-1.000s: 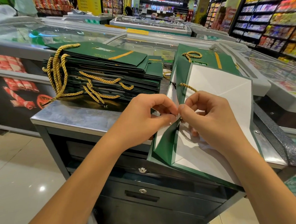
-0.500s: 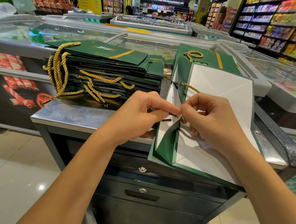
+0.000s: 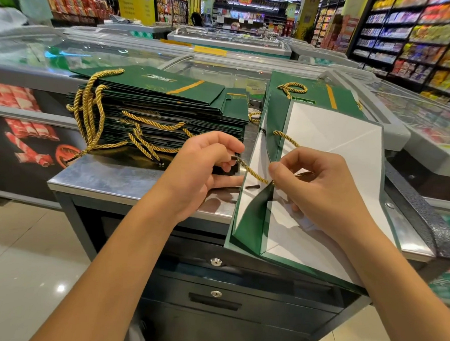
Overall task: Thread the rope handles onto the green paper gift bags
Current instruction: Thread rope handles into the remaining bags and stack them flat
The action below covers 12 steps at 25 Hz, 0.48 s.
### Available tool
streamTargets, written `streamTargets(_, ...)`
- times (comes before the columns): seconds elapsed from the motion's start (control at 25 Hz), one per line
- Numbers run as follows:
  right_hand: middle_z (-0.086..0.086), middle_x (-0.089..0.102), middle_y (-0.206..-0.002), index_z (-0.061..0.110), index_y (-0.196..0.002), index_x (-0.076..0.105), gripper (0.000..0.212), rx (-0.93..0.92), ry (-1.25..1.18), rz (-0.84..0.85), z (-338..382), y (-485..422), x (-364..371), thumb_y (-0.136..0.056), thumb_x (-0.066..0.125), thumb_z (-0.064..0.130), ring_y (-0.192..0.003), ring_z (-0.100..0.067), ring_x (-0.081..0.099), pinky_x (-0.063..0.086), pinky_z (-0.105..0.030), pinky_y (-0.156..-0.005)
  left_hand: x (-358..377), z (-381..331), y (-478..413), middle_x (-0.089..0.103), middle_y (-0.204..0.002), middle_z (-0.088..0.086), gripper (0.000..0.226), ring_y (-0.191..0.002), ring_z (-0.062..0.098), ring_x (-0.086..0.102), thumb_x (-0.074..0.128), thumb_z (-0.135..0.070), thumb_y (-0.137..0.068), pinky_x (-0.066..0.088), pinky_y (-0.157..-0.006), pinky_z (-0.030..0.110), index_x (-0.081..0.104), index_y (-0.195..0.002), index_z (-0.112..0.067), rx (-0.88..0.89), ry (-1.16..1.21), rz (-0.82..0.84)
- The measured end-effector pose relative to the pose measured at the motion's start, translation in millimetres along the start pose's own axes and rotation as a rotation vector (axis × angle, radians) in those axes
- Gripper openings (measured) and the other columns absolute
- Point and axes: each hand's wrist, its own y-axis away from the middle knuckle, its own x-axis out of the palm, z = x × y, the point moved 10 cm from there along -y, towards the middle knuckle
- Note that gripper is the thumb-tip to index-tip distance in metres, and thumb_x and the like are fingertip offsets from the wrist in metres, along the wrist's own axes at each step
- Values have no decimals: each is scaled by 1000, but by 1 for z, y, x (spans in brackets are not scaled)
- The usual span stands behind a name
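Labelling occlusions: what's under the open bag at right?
Under the open bag: metal counter and, past its far edge, another green bag carrying a coiled rope. How far that bag extends beneath is covered.

Supermarket: chest freezers (image 3: 225, 40), stocked snack shelves (image 3: 421, 42), probably checkout counter (image 3: 129, 181).

The green paper gift bag with a white inside (image 3: 249, 223) lies in front of you, its mouth spread open. It rests on another flat green bag (image 3: 321, 93), which carries a coiled gold rope (image 3: 292, 89). A twisted gold rope handle (image 3: 255, 174) stretches taut from the bag's green rim to your left hand (image 3: 200, 174), which pinches its dark tip. Your right hand (image 3: 322, 191) pinches the rim there. Another stretch of the handle shows at the far rim. To the left sits a stack of flat green paper bags (image 3: 155, 88), its gold rope loops (image 3: 91, 111) hanging down the side.
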Motion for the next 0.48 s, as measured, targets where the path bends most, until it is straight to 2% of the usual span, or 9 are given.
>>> streamTargets(0.08, 8, 63, -57, 19, -74, 69, 20, -28, 30, 1, 1, 1, 0, -88, 73, 33, -46, -10, 54, 44, -25, -49, 0, 4, -4, 54, -76, 6, 24, -69, 13, 52, 41, -2, -101, 62, -77, 40, 64, -104, -2, -35, 20, 3)
streamTargets(0.16, 6, 63, -56, 17, -76, 70, 20, -38, 16, -6, 2, 3, -2, -91, 71, 30, -44, -13, 56, 45, -26, -48, -2, 10, -7, 61, -79, 5, 24, -74, 13, 57, 44, -10, -104, 61, -75, 39, 66, -107, -1, -57, -15, -18)
streamTargets(0.32, 5, 63, -58, 13, -81, 70, 16, -15, -94, -15, 1, 5, -8, -96, 67, 17, -41, -21, 59, 48, -34, -43, 2, 15, -12, 74, -100, 13, 23, -89, 23, 68, 61, -24, -99, 62, -79, 38, 73, -107, -6, -78, -163, 6)
streamTargets(0.4, 5, 63, -63, 13, -84, 71, 13, -33, -144, -8, 3, 6, -8, -96, 65, 10, -45, -24, 57, 48, -39, -44, 8, 13, -11, 77, -90, 6, 18, -82, 17, 70, 68, -25, -95, 62, -75, 33, 76, -99, -9, -85, -251, 28)
streamTargets(0.48, -1, 65, -67, 12, -86, 71, 15, -44, -193, -9, 6, 6, -10, -96, 63, 5, -48, -28, 53, 45, -35, -44, 11, 9, -8, 76, -76, 1, 7, -68, 9, 70, 70, -12, -93, 58, -59, 23, 75, -89, -9, -109, -227, 6)
